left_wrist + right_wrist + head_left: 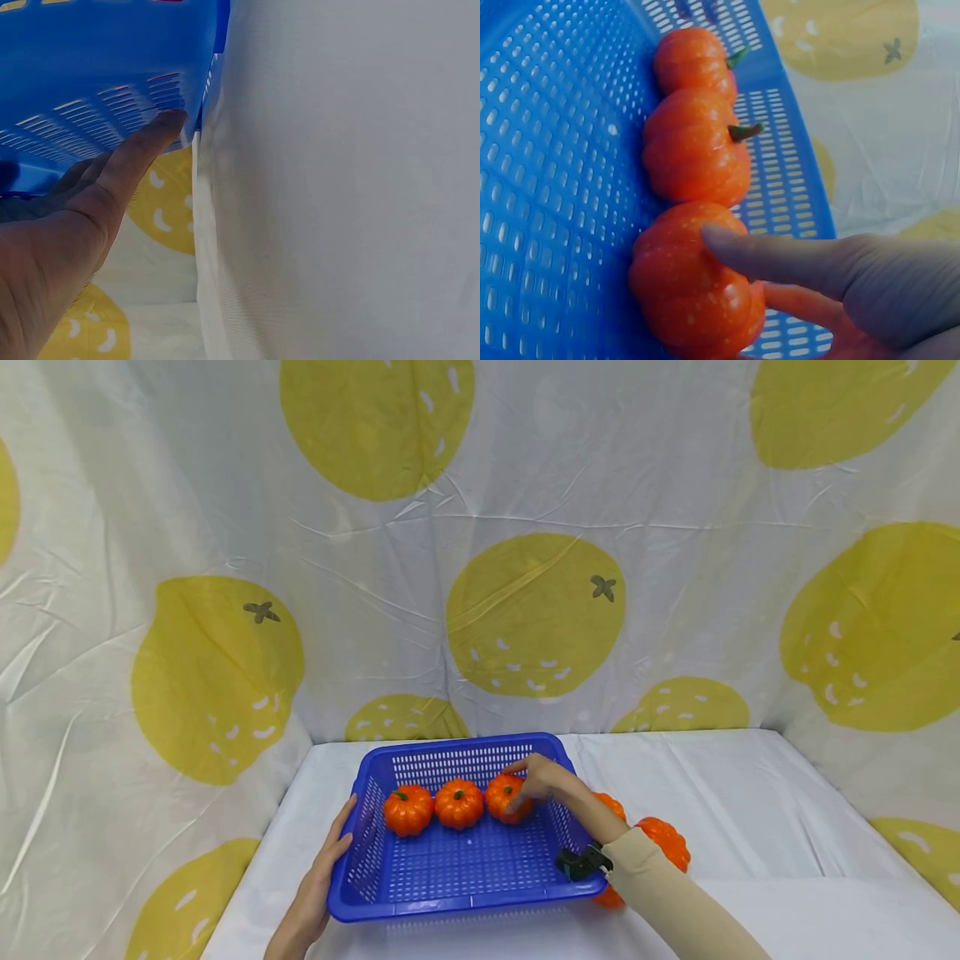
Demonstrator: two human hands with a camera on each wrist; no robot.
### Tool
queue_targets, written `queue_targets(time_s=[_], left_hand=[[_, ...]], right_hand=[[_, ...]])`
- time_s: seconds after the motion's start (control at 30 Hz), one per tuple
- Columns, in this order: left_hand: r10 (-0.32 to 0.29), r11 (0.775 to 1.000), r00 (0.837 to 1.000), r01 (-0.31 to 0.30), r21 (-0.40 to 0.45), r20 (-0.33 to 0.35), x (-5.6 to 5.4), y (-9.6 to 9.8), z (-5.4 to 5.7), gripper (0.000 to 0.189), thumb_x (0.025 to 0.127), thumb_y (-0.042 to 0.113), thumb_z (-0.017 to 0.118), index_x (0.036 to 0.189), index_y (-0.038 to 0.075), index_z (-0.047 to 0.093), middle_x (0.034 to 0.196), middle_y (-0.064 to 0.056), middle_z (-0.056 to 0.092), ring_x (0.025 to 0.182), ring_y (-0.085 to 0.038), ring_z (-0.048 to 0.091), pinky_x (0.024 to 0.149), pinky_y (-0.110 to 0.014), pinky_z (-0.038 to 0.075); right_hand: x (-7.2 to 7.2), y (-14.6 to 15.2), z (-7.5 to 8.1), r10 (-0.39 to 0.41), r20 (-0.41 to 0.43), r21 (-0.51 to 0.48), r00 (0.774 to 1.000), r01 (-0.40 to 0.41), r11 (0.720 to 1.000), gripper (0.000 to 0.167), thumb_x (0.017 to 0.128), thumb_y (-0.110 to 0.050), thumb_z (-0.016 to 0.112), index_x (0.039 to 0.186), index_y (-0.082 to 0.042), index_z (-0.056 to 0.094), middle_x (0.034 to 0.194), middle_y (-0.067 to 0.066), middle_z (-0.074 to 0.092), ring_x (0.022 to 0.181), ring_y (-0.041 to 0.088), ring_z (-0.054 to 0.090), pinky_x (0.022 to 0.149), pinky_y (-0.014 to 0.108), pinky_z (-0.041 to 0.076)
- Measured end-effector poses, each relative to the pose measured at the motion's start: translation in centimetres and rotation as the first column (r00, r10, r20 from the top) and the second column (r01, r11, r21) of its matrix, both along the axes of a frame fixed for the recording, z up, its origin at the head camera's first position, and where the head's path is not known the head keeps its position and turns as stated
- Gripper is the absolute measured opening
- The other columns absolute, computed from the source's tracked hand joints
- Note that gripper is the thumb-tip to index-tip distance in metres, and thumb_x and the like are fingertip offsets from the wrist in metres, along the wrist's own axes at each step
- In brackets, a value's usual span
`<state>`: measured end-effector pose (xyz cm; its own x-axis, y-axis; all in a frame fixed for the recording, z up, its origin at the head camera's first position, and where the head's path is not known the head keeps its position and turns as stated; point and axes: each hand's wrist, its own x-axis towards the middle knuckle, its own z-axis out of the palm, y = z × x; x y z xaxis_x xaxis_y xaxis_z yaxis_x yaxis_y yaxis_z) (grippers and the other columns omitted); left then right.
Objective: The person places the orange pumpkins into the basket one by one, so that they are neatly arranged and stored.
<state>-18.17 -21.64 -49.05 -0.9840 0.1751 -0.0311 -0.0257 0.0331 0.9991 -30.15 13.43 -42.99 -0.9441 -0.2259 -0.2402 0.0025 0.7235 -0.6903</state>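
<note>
A blue plastic basket holds a row of three small orange pumpkins along its far side. My right hand reaches over the basket's right side and grips the rightmost pumpkin. In the right wrist view its thumb lies across that pumpkin, with fingers partly hidden behind it. The middle pumpkin and the left pumpkin sit beside it, green stems showing. My left hand rests with extended fingers against the basket's left side; the left wrist view shows a straight finger on the slotted wall.
More orange pumpkins lie on the white tablecloth right of the basket, one pumpkin beside the right sleeve, others partly hidden by arm and basket. A lemon-print curtain encloses the back and sides. A dark strap circles the right wrist.
</note>
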Motion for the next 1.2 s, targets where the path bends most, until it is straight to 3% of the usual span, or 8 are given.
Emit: queue_targets(time_s=[0.17, 0.33, 0.47, 0.57, 0.7, 0.83, 1.03, 1.2], left_hand=[[-0.007, 1.0, 1.0, 0.007, -0.001, -0.004, -0.1, 0.1, 0.1, 0.059, 0.112, 0.039, 0.028, 0.168, 0.031, 0.01, 0.176, -0.009, -0.009, 0.159, -0.045, -0.01, 0.119, -0.077, -0.009], [-0.01, 1.0, 1.0, 0.01, 0.002, -0.02, -0.1, 0.1, 0.1, 0.059, 0.112, 0.037, 0.029, 0.168, 0.029, 0.011, 0.176, -0.008, -0.008, 0.159, -0.044, -0.01, 0.12, -0.075, -0.009], [-0.014, 1.0, 0.999, 0.014, 0.002, -0.028, -0.2, 0.0, 0.0, 0.059, 0.112, 0.037, 0.029, 0.168, 0.028, 0.011, 0.176, -0.009, -0.008, 0.159, -0.043, -0.009, 0.12, -0.075, -0.008], [-0.012, 1.0, 1.0, 0.012, -0.002, -0.018, -0.2, 0.0, 0.0, 0.059, 0.112, 0.037, 0.029, 0.168, 0.029, 0.01, 0.176, -0.01, -0.008, 0.159, -0.045, -0.009, 0.119, -0.076, -0.008], [-0.004, 1.0, 1.0, 0.004, -0.016, -0.005, -0.2, -0.2, 0.1, 0.06, 0.112, 0.038, 0.029, 0.168, 0.029, 0.01, 0.176, -0.01, -0.009, 0.159, -0.046, -0.009, 0.119, -0.077, -0.008], [-0.007, 1.0, 1.0, 0.007, -0.021, 0.002, -0.2, -0.3, 0.2, 0.06, 0.112, 0.039, 0.028, 0.168, 0.029, 0.008, 0.176, -0.01, -0.01, 0.159, -0.046, -0.01, 0.12, -0.076, -0.008], [-0.007, 1.0, 1.0, 0.007, -0.004, 0.016, -0.1, -0.4, 0.0, 0.061, 0.112, 0.039, 0.029, 0.168, 0.029, 0.007, 0.176, -0.01, -0.01, 0.159, -0.045, -0.009, 0.12, -0.075, -0.006], [-0.014, 1.0, 1.0, 0.014, -0.02, 0.016, 0.0, -0.5, -0.1, 0.061, 0.112, 0.04, 0.028, 0.168, 0.029, 0.006, 0.176, -0.01, -0.011, 0.159, -0.046, -0.01, 0.12, -0.076, -0.008]], right_hand=[[0.0, 0.1, -0.1, -0.019, -0.023, -0.002, 1.0, 0.019, 1.0, 0.07, 0.061, 0.003, 0.095, 0.127, -0.005, 0.074, 0.137, 0.026, 0.063, 0.099, 0.022, 0.057, 0.07, 0.027, 0.054], [0.0, 0.2, 0.1, 0.005, -0.038, -0.01, 0.999, -0.005, 1.0, 0.069, 0.063, 0.0, 0.095, 0.129, -0.004, 0.072, 0.132, 0.025, 0.066, 0.091, 0.021, 0.06, 0.064, 0.029, 0.055], [0.3, 0.8, 1.4, 0.044, -0.062, -0.058, 0.997, -0.048, 0.997, 0.067, 0.072, -0.008, 0.092, 0.134, -0.002, 0.069, 0.139, 0.026, 0.063, 0.109, 0.027, 0.065, 0.089, 0.038, 0.059], [0.7, 2.1, 3.1, 0.08, -0.074, -0.109, 0.994, -0.088, 0.99, 0.065, 0.083, -0.023, 0.087, 0.141, -0.006, 0.064, 0.14, 0.026, 0.063, 0.129, 0.036, 0.06, 0.109, 0.05, 0.05], [1.4, 4.9, 5.2, 0.113, -0.078, -0.155, 0.991, -0.124, 0.98, 0.067, 0.093, -0.042, 0.075, 0.151, -0.016, 0.055, 0.144, 0.024, 0.06, 0.137, 0.042, 0.054, 0.113, 0.061, 0.043], [2.7, 8.4, 6.1, 0.1, -0.123, -0.158, 0.987, -0.119, 0.98, 0.068, 0.097, -0.046, 0.069, 0.156, -0.018, 0.048, 0.151, 0.022, 0.055, 0.141, 0.042, 0.051, 0.115, 0.062, 0.042], [5.7, 13.7, 5.3, 0.025, -0.226, -0.035, 0.974, -0.034, 0.999, 0.072, 0.098, -0.049, 0.067, 0.155, -0.012, 0.047, 0.15, 0.023, 0.055, 0.14, 0.046, 0.05, 0.109, 0.065, 0.046], [8.3, 17.6, 3.3, 0.048, -0.272, 0.024, 0.961, -0.043, 0.999, 0.07, 0.097, -0.043, 0.069, 0.153, -0.006, 0.049, 0.147, 0.025, 0.057, 0.135, 0.049, 0.052, 0.108, 0.068, 0.044]])
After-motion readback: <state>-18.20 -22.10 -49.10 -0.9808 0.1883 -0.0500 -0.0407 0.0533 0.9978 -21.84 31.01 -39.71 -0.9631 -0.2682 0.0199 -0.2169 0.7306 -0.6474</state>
